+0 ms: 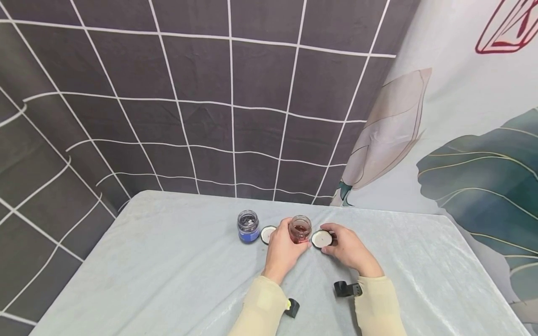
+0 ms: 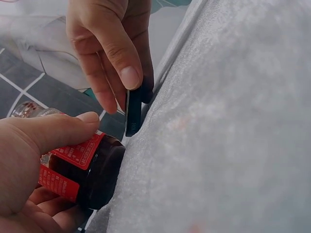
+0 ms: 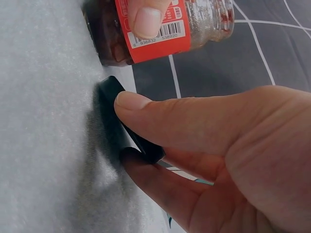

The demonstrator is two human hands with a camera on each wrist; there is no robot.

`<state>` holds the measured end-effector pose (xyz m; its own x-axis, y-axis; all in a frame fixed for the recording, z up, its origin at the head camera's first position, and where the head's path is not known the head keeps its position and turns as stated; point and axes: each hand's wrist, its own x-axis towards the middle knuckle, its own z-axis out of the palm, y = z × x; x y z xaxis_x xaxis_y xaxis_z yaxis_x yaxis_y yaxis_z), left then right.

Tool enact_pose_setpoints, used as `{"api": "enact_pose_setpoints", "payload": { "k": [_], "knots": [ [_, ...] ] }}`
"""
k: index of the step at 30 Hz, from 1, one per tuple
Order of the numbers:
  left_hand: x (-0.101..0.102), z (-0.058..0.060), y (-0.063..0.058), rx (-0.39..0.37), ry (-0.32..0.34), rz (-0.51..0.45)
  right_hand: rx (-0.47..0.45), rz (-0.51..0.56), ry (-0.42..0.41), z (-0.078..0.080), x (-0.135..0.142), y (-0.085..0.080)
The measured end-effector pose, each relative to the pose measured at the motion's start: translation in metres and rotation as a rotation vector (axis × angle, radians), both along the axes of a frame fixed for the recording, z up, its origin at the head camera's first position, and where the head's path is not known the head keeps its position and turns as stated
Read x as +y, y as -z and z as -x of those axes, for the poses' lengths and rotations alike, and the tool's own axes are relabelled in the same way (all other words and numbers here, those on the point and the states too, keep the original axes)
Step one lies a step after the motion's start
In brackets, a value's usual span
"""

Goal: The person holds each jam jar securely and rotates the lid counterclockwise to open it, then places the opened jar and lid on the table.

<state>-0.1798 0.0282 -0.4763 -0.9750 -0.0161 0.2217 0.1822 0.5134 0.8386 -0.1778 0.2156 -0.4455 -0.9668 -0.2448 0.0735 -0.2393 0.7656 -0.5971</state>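
Observation:
My left hand (image 1: 282, 252) grips an uncapped glass jar (image 1: 300, 228) with a red label (image 3: 160, 36) and dark red contents low inside. The jar stands upright, its base at the cloth. Just right of it, my right hand (image 1: 348, 248) pinches a round jar lid (image 1: 322, 239) by its edge, thumb on the near side. The lid's pale inner face points up; its dark outer side (image 2: 133, 111) shows in the left wrist view, close over the cloth. Partly hidden behind my left hand lies a second lid (image 1: 267, 234), also pale face up.
Left of the second lid stands an open glass jar (image 1: 248, 227) with a blue label and dark contents. A pale grey cloth (image 1: 168, 261) covers the table. Behind it hangs a dark curtain (image 1: 201, 126) with white grid lines; a leaf-patterned curtain (image 1: 475, 177) hangs at right.

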Motion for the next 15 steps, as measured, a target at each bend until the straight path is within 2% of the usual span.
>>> {"api": "enact_pose_setpoints", "payload": {
  "k": [15],
  "knots": [
    [-0.0005, -0.0009, -0.0008, -0.004, 0.01, -0.001, 0.003, -0.015, 0.007, 0.0006, -0.0014, 0.0036]
  ]
}}
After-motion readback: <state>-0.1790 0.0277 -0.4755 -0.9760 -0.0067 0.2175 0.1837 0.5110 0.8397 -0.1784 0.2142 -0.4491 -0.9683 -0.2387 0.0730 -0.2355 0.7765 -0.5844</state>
